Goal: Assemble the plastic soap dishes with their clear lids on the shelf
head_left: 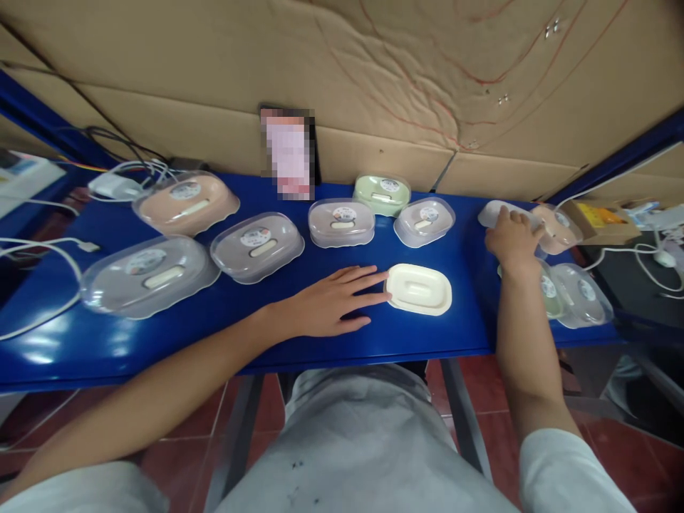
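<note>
My left hand lies flat on the blue table, fingers spread, its fingertips touching the left edge of a cream soap dish tray that has no lid. My right hand reaches to the far right and rests on a clear plastic lid, fingers curled over it. Next to that hand sit a peach lidded soap box and two more lidded boxes by my forearm.
Several lidded soap boxes stand in a row: a grey one, a peach one, a grey one, a white one, a green one. White cables lie at left, a cardboard wall behind.
</note>
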The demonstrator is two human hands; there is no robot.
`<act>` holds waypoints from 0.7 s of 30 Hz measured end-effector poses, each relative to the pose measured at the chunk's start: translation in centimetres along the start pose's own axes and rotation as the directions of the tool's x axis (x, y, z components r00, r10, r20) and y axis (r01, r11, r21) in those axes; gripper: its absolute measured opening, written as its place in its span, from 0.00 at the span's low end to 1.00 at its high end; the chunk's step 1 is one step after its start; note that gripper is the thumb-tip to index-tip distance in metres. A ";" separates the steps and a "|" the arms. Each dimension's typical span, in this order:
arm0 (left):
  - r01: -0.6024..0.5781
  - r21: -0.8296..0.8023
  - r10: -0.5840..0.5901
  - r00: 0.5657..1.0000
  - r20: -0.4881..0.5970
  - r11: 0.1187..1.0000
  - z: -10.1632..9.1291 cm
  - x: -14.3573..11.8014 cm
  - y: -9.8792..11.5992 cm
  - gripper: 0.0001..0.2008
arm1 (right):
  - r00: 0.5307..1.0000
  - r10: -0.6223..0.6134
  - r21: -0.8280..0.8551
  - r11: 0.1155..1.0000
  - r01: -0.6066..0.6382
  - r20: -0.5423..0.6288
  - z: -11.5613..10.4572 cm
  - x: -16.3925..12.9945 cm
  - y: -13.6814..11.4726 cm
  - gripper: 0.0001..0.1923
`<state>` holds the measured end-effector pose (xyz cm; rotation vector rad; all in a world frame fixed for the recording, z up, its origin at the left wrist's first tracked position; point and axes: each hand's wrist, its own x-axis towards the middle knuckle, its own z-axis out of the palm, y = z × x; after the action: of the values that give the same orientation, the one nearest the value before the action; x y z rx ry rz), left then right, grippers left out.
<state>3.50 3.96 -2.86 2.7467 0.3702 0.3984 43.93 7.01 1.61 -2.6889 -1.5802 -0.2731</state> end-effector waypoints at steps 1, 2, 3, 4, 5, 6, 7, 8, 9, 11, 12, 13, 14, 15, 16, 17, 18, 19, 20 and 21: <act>-0.029 0.016 0.029 1.000 0.000 0.999 0.2 0.2 0.1 0.26 | 0.999 0.020 -0.028 0.999 -0.019 0.026 0.2 0.3 -0.2 0.28; -0.056 0.038 0.056 0.998 -0.003 0.998 0.3 0.3 0.3 0.24 | 0.999 0.015 -0.032 0.999 -0.014 0.035 0.1 0.3 -0.5 0.26; -0.071 0.066 0.072 0.997 -0.012 0.995 0.5 0.5 0.4 0.23 | 1.000 -0.002 -0.025 1.000 0.003 0.028 -0.1 0.3 -0.7 0.23; -0.075 0.099 0.078 0.997 -0.026 0.992 0.5 0.7 0.6 0.21 | 1.000 -0.023 -0.019 1.000 0.023 0.013 -0.6 0.0 -1.0 0.22; -0.067 0.134 0.073 0.997 -0.041 0.989 0.5 0.8 0.7 0.19 | 0.999 -0.051 -0.007 0.999 0.051 -0.006 -1.2 -0.4 -1.2 0.21; -0.052 0.167 0.062 0.997 -0.055 0.985 0.4 0.9 0.8 0.16 | 0.996 -0.085 0.010 0.996 0.085 -0.026 -2.0 -1.0 -1.4 0.21; -0.036 0.194 0.050 0.997 -0.066 0.980 0.3 0.9 0.7 0.14 | 0.992 -0.122 0.027 0.992 0.123 -0.045 -2.9 -1.9 -1.6 0.22; -0.025 0.213 0.041 0.996 -0.074 0.977 0.1 0.8 0.6 0.12 | 0.985 -0.159 0.042 0.986 0.162 -0.059 -3.7 -2.8 -1.9 0.22; -0.019 0.226 0.037 0.996 -0.076 0.974 -0.1 0.7 0.5 0.11 | 0.978 -0.200 0.055 0.978 0.203 -0.060 -4.5 -4.0 -2.3 0.23; -0.003 0.245 0.022 0.997 -0.074 0.969 -0.7 0.2 0.0 0.11 | 0.943 -0.330 0.098 0.938 0.333 -0.045 -5.6 -6.6 -3.1 0.21; 0.016 0.255 0.004 0.997 -0.079 0.967 -1.0 0.0 -0.3 0.12 | 0.902 -0.430 0.133 0.893 0.430 -0.029 -5.9 -8.0 -3.6 0.20; 0.044 0.261 -0.020 0.995 -0.094 0.964 -1.3 -0.3 -0.5 0.14 | 0.828 -0.560 0.179 0.812 0.556 -0.030 -6.1 -9.3 -4.2 0.20; 0.076 0.261 -0.046 0.992 -0.119 0.962 -1.6 -0.5 -0.7 0.17 | 0.737 -0.674 0.209 0.715 0.667 -0.048 -6.0 -10.5 -4.8 0.18; 0.103 0.254 -0.068 0.987 -0.145 0.962 -1.8 -0.6 -0.8 0.21 | 0.632 -0.772 0.229 0.604 0.763 -0.067 -5.8 -11.5 -5.5 0.17; 0.123 0.240 -0.083 0.982 -0.169 0.963 -1.9 -0.7 -0.9 0.26 | 0.530 -0.843 0.239 0.499 0.833 -0.087 -5.6 -12.3 -6.1 0.17; 0.132 0.224 -0.091 0.979 -0.184 0.966 -2.0 -0.8 -1.0 0.30 | 0.450 -0.888 0.240 0.417 0.877 -0.100 -5.2 -12.9 -6.7 0.16; 0.131 0.210 -0.091 0.978 -0.187 0.969 -2.0 -0.8 -1.0 0.33 | 0.388 -0.915 0.245 0.354 0.903 -0.108 -4.9 -13.4 -7.3 0.16; 0.121 0.199 -0.085 0.980 -0.181 0.973 -2.0 -0.8 -1.0 0.35 | 0.345 -0.931 0.259 0.306 0.916 -0.118 -4.6 -13.8 -7.8 0.16; 0.106 0.190 -0.074 0.983 -0.170 0.976 -2.0 -0.8 -1.1 0.36 | 0.314 -0.941 0.280 0.269 0.921 -0.129 -4.2 -14.0 -8.2 0.16; 0.092 0.182 -0.063 0.985 -0.162 0.979 -2.0 -0.8 -1.1 0.35 | 0.296 -0.944 0.303 0.242 0.922 -0.144 -4.0 -14.2 -8.6 0.16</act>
<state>1.91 5.34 -1.66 2.8808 0.5811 0.5867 29.19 -1.46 2.63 -1.1356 -2.7567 0.1243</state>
